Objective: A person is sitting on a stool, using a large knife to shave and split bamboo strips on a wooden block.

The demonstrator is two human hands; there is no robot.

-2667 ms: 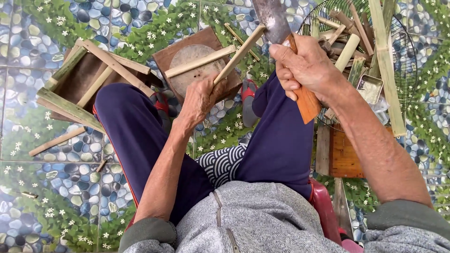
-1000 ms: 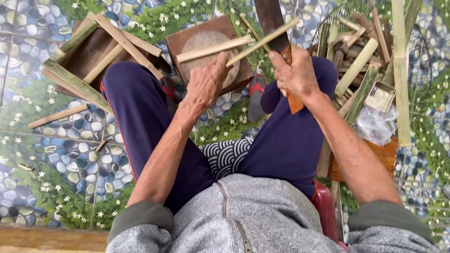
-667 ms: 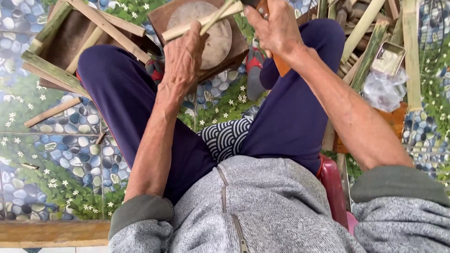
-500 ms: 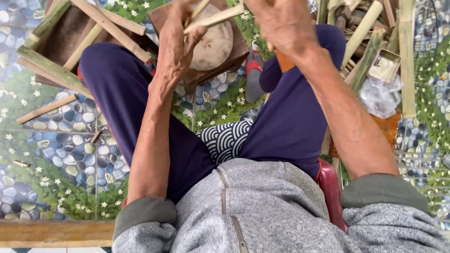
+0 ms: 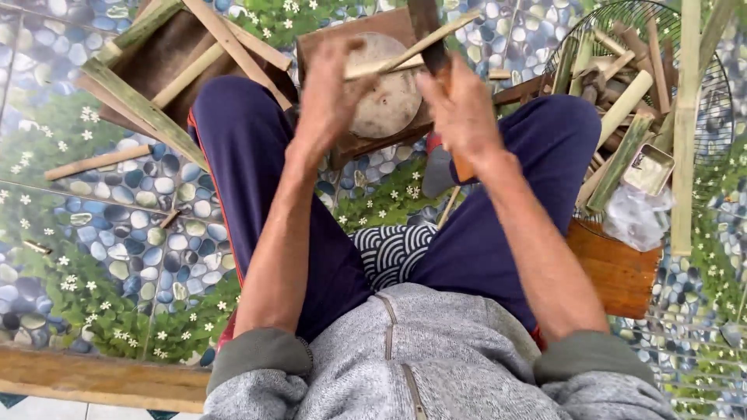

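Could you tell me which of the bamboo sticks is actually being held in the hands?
The pale split stick slanting across the round wooden block, gripped by the left hand; the others lie loose on the floor or in the wire basket.

Bright even daylight, soft shadows, motion-blurred hands, wide-angle stretching at edges

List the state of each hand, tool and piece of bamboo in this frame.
left hand: gripping the bamboo strip.
right hand: closed on the cleaver's handle.
bamboo strip: held slanted over the round block.
cleaver: blade upright against the strip.
round block: resting flat.
wire basket: holding bamboo pieces.
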